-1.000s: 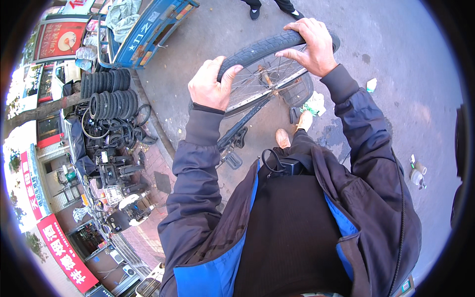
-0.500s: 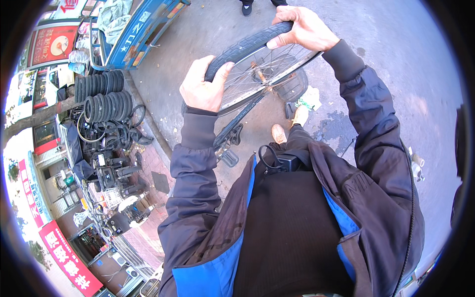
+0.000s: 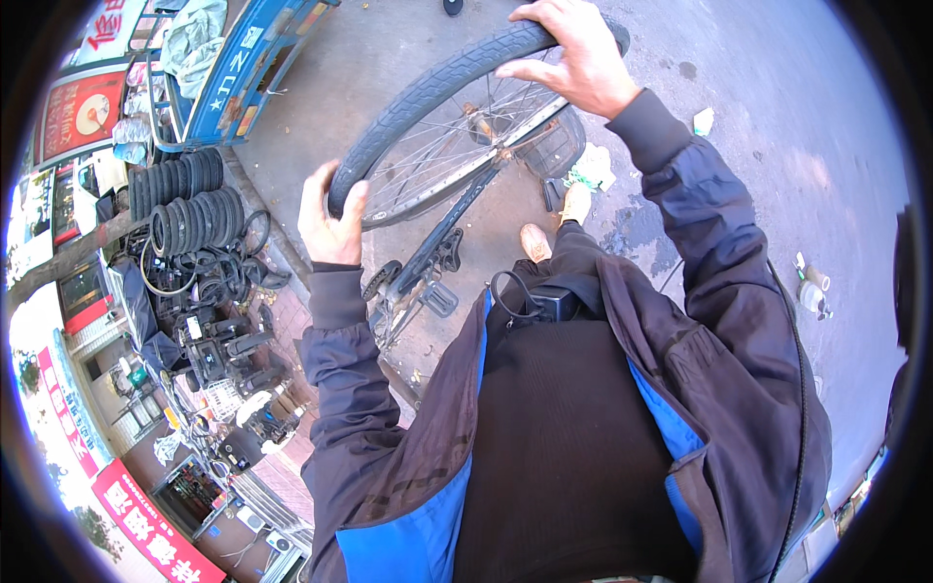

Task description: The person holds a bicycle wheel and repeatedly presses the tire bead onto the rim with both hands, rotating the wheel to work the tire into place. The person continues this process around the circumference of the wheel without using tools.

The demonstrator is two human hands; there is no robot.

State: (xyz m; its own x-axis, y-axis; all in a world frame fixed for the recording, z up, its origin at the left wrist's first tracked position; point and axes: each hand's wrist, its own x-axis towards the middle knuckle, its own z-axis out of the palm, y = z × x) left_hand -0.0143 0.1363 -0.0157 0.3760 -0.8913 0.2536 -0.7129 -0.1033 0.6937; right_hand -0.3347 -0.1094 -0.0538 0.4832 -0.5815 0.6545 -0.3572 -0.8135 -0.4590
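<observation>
"Where do the edges run?"

"The grey pavement (image 3: 748, 189) spreads wide to the right of the one spoked wheel (image 3: 481, 126); on the left a kerb (image 3: 270, 216) bounds it, near one blue cart (image 3: 228, 83)."

"And the counts?"

"Two rows of black tyres (image 3: 199, 222) beyond the kerb. One bicycle tyre (image 3: 428, 92), at the wheel, in front of the body (image 3: 564, 437)."

"What has hold of it?"

"Two hands, well apart. The left hand (image 3: 332, 219) curls round its left part, thumb inside; the right hand (image 3: 583, 68) hooks over its far right part, fingers outside, thumb inside."

"Anything smaller?"

"Two tan shoes (image 3: 535, 242), and one pedal (image 3: 439, 298) left of them."
</observation>
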